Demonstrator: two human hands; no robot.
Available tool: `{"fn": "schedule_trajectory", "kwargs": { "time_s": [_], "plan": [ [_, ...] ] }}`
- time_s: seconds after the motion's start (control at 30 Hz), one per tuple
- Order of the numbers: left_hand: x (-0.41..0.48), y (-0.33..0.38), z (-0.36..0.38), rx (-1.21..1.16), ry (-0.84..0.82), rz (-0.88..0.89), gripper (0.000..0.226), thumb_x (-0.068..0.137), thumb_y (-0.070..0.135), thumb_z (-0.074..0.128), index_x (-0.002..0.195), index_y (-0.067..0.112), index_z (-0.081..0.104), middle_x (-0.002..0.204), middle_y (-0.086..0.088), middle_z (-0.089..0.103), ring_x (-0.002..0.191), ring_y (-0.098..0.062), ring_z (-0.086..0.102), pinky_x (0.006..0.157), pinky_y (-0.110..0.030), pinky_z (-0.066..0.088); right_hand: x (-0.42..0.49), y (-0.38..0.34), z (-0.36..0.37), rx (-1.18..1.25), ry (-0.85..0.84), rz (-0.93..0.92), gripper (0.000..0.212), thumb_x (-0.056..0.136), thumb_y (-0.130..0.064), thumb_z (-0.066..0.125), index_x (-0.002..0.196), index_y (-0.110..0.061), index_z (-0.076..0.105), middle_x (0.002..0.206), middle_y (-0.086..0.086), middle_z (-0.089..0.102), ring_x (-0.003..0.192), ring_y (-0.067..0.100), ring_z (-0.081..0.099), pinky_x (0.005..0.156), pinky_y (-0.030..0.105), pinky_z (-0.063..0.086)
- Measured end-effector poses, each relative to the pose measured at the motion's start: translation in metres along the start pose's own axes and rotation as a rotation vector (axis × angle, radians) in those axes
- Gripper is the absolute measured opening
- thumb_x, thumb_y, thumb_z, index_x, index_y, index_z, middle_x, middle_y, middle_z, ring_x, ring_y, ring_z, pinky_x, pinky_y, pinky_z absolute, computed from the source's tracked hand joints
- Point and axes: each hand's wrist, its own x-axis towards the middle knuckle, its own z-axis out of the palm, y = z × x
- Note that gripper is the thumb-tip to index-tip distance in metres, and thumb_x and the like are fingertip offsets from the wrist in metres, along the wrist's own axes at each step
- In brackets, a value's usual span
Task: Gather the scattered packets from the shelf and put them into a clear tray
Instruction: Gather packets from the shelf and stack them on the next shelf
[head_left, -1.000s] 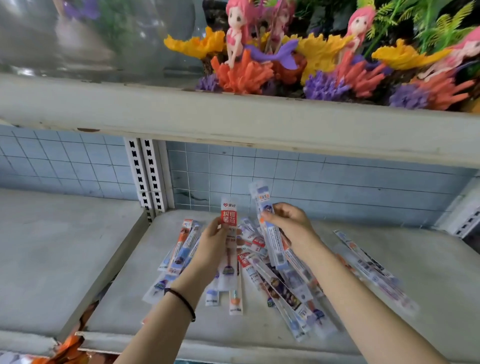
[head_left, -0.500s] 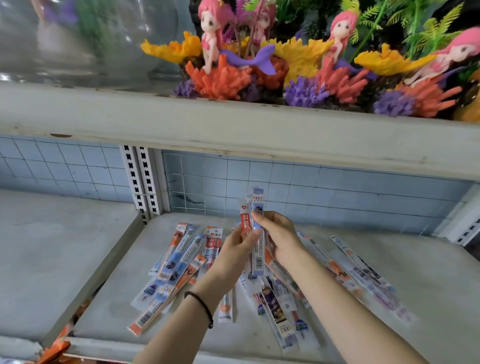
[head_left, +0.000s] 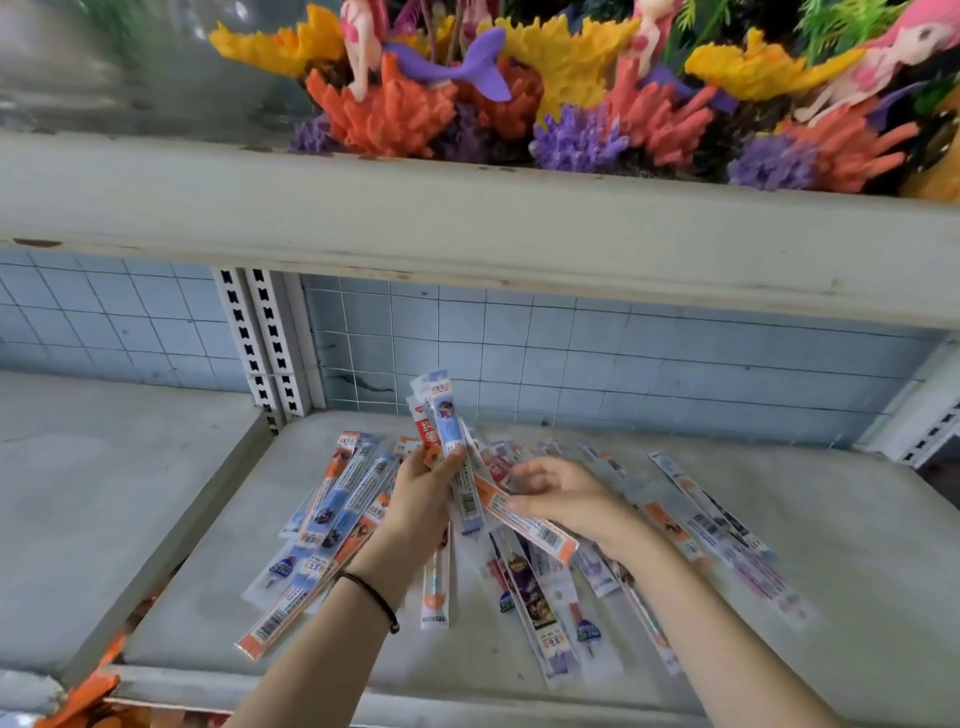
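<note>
Loose packets (head_left: 540, 608) lie fanned across the grey shelf (head_left: 857, 597). Above them the left grip (head_left: 423, 493) is clamped on an upright bundle (head_left: 448, 431) of packets. The right grip (head_left: 561, 501), just beside it, pinches an orange-ended packet (head_left: 540, 530). Behind is a blue tiled wall (head_left: 623, 364), and coral ornaments (head_left: 395, 114) sit on the upper shelf (head_left: 467, 223).

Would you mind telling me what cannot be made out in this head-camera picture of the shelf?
Clear tray: nowhere in the head view, outside the frame.
Loose packets: the left hand and both forearms cover part of the pile, so no count.
Right hand: blur hides whether it pinches the orange-ended packet.
Held bunch in the left hand: print too small to read.
</note>
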Motion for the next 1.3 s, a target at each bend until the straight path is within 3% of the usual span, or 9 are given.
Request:
{"fn": "schedule_trajectory", "kwargs": {
  "time_s": [0.23, 0.37, 0.47, 0.57, 0.67, 0.83, 0.93, 1.03, 1.3],
  "plan": [
    [0.007, 0.016, -0.001, -0.259, 0.060, -0.032, 0.020, 0.097, 0.006, 0.044, 0.117, 0.008, 0.049, 0.091, -0.009, 0.065, 0.079, -0.021, 0.063, 0.077, -0.045, 0.053, -0.001, 0.005, -0.008, -0.023, -0.017, -0.054, 0.023, 0.076, -0.002, 0.072, 0.088, -0.022, 0.066, 0.093, 0.002, 0.070, 0.090, 0.016, 0.066, 0.088, 0.034, 0.053],
    [0.016, 0.034, -0.019, -0.241, 0.163, -0.016, 0.028, 0.095, 0.001, 0.042, 0.122, 0.007, 0.043, 0.089, -0.009, 0.061, 0.078, -0.018, 0.058, 0.069, -0.037, 0.050, 0.000, 0.011, -0.019, 0.195, 0.118, -0.033, 0.019, 0.079, 0.000, 0.071, 0.093, -0.012, 0.067, 0.093, 0.006, 0.073, 0.086, 0.018, 0.068, 0.082, 0.032, 0.055],
    [0.003, 0.019, -0.009, -0.077, 0.046, -0.116, 0.025, 0.096, 0.001, 0.038, 0.117, 0.010, 0.047, 0.096, -0.013, 0.060, 0.082, -0.022, 0.057, 0.076, -0.039, 0.048, 0.002, 0.004, -0.010, 0.381, 0.135, -0.021, 0.019, 0.079, 0.001, 0.071, 0.095, -0.009, 0.066, 0.088, 0.004, 0.074, 0.078, 0.016, 0.070, 0.067, 0.026, 0.055],
    [-0.009, 0.005, 0.006, 0.022, -0.109, -0.124, 0.023, 0.101, 0.017, 0.037, 0.114, 0.009, 0.054, 0.102, -0.016, 0.064, 0.085, -0.025, 0.063, 0.078, -0.039, 0.051, 0.005, -0.007, 0.006, 0.434, 0.145, -0.041, 0.019, 0.077, -0.001, 0.074, 0.092, -0.011, 0.067, 0.087, 0.005, 0.074, 0.079, 0.019, 0.071, 0.071, 0.032, 0.057],
    [-0.013, -0.002, 0.016, -0.033, -0.115, -0.098, 0.029, 0.098, 0.026, 0.046, 0.114, 0.004, 0.056, 0.102, -0.020, 0.068, 0.094, -0.032, 0.068, 0.086, -0.046, 0.054, 0.003, -0.013, 0.019, 0.350, 0.158, -0.074, 0.018, 0.077, -0.007, 0.076, 0.092, -0.014, 0.068, 0.090, 0.007, 0.073, 0.080, 0.018, 0.070, 0.072, 0.029, 0.057],
    [-0.013, 0.001, 0.005, -0.130, -0.052, -0.141, 0.018, 0.095, 0.015, 0.051, 0.108, 0.003, 0.055, 0.087, -0.012, 0.070, 0.079, -0.024, 0.069, 0.070, -0.039, 0.057, 0.002, -0.005, 0.015, 0.191, 0.240, -0.084, 0.012, 0.080, -0.026, 0.073, 0.090, -0.019, 0.070, 0.084, -0.002, 0.072, 0.078, 0.014, 0.067, 0.074, 0.030, 0.056],
    [-0.015, 0.009, -0.007, -0.198, -0.094, -0.159, 0.017, 0.097, 0.014, 0.047, 0.109, 0.004, 0.053, 0.086, -0.012, 0.071, 0.076, -0.024, 0.071, 0.073, -0.042, 0.059, 0.010, 0.008, 0.005, -0.098, 0.317, -0.060, 0.034, 0.079, -0.031, 0.074, 0.109, -0.017, 0.065, 0.108, -0.006, 0.065, 0.094, 0.011, 0.061, 0.068, 0.010, 0.041],
    [-0.017, 0.011, -0.015, -0.207, -0.128, -0.173, 0.021, 0.098, 0.017, 0.045, 0.115, 0.006, 0.049, 0.077, -0.011, 0.066, 0.060, -0.020, 0.065, 0.059, -0.036, 0.059, 0.016, 0.011, 0.007, -0.236, 0.230, -0.015, 0.054, 0.078, -0.038, 0.074, 0.125, -0.016, 0.059, 0.123, -0.003, 0.061, 0.097, 0.012, 0.061, 0.075, 0.019, 0.049],
    [-0.013, 0.007, -0.032, -0.183, -0.047, -0.142, 0.025, 0.088, 0.025, 0.054, 0.107, 0.009, 0.056, 0.070, -0.004, 0.060, 0.050, -0.013, 0.055, 0.049, -0.028, 0.050, 0.019, 0.006, 0.022, -0.528, 0.202, -0.044, 0.038, 0.066, -0.054, 0.078, 0.086, -0.023, 0.068, 0.091, -0.011, 0.066, 0.087, 0.010, 0.061, 0.079, 0.029, 0.049]
  ]
}}
